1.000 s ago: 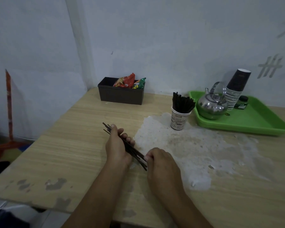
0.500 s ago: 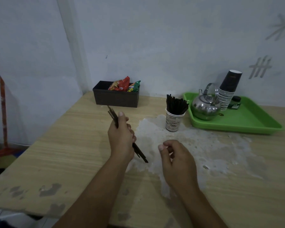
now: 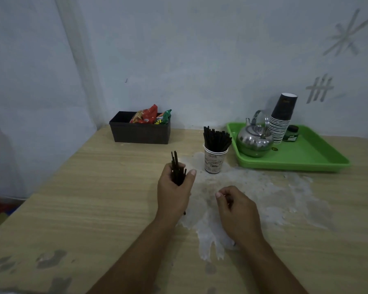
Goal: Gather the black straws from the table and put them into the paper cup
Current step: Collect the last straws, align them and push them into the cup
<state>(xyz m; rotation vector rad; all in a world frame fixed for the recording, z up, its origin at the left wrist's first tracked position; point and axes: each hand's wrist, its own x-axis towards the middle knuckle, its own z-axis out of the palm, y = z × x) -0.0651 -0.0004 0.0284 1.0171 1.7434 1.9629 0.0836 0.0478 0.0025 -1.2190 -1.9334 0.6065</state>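
My left hand (image 3: 174,194) grips a small bundle of black straws (image 3: 177,168), held nearly upright above the wooden table (image 3: 94,198), their tips pointing away from me. The printed paper cup (image 3: 214,161) stands a short way to the right and beyond that hand, with several black straws (image 3: 216,139) sticking out of its top. My right hand (image 3: 236,211) hovers low over the worn white patch of the table, fingers loosely curled and holding nothing.
A black box (image 3: 140,132) with snack packets sits at the back near the wall. A green tray (image 3: 302,153) at the back right carries a steel kettle (image 3: 254,141), a stack of dark cups (image 3: 282,117) and a small green jar (image 3: 291,133).
My right hand let go of the bundle and drew back. My left hand lifted the straws off the table and swung them from slanted flat to nearly upright, closer to the cup.
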